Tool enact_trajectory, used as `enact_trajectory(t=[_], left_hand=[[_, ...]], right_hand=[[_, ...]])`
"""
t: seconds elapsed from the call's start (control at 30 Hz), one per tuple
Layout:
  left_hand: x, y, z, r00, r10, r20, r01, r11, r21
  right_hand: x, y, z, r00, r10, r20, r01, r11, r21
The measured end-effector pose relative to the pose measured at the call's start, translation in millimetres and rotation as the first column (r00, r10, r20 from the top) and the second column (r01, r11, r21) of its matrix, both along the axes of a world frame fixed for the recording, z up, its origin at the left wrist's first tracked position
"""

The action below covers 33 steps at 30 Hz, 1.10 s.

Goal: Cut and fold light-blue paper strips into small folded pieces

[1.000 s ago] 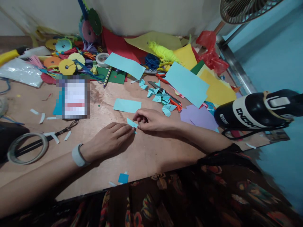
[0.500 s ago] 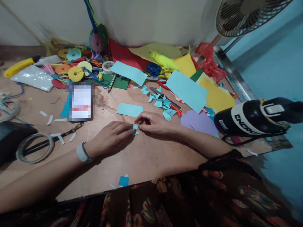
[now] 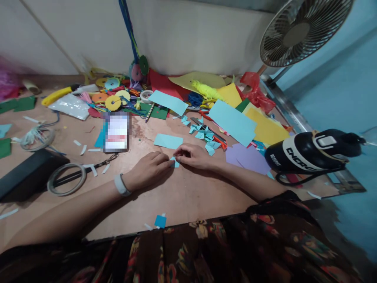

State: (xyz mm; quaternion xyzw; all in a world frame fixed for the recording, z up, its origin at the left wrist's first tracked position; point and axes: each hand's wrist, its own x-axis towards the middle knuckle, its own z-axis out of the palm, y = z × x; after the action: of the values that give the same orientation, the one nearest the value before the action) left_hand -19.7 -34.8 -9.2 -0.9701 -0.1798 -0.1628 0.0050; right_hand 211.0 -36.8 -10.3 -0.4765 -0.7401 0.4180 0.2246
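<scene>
Head view: small folded paper (image 3: pixel 176 163), light blue, on the tabletop (image 3: pixel 188 192), directly between the two sets of fingertips and in contact with both. Left hand (image 3: pixel 150 167): palm down, fingers together and bent, tips on the left part of the folded paper; thumb hidden, hence gripping or mere pressing impossible to tell. Right hand (image 3: pixel 193 155): fingers curled inward, thumb and index tip closed on the far right part of the same piece. Governing relation: folded paper to the right of the left hand, to the left and slightly near of the right hand; neither hand nearer, given contact at both sides. Long axis of the folded paper: not determinable, much of the outline being covered by fingers. Far side of the fingertips: flat light-blue strip (image 3: pixel 168 141), long axis left to right, just beside the curled right fingers and farther from the left hand. Farther right: cluster of folded light-blue pieces (image 3: pixel 204 135), partly over an orange-handled tool (image 3: pixel 222 144). Right of the cluster: lilac paper (image 3: pixel 247 158) and dark bottle (image 3: pixel 303 153). Left side, well apart from the hands: tape ring (image 3: pixel 49 181) beside a black box (image 3: pixel 28 175).
</scene>
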Motion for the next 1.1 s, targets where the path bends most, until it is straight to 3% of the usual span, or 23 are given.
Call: enact_trajectory(t=[0.3,0.43,0.6,0.8,1.1], left_hand=[[-1.0,0.3,-4.3,0.999,0.004,-0.039,-0.001,0.998,0.068],[0.3,0.7,-4.5,0.999,-0.012,-0.035,0.015,0.996,0.087],[2.7,-0.2,-5.8,0.999,0.008,-0.048,-0.001,0.991,0.137],[5.3,-3.9,-5.8,0.994,0.045,-0.102,-0.03,0.989,0.146],[4.3,-3.6,-4.8,0.996,0.029,-0.081,-0.017,0.99,0.14]], right_hand=[[2.5,-1.6,-4.9,0.994,-0.062,-0.094,0.065,0.998,0.024],[2.3,-3.2,-2.5,0.992,-0.123,-0.008,0.124,0.99,0.066],[1.7,-11.2,-1.4,0.985,-0.106,0.133,0.083,0.983,0.165],[1.7,-15.1,1.6,0.98,-0.105,0.166,0.092,0.992,0.086],[-1.9,-15.3,2.7,0.969,-0.142,0.203,0.127,0.988,0.086]])
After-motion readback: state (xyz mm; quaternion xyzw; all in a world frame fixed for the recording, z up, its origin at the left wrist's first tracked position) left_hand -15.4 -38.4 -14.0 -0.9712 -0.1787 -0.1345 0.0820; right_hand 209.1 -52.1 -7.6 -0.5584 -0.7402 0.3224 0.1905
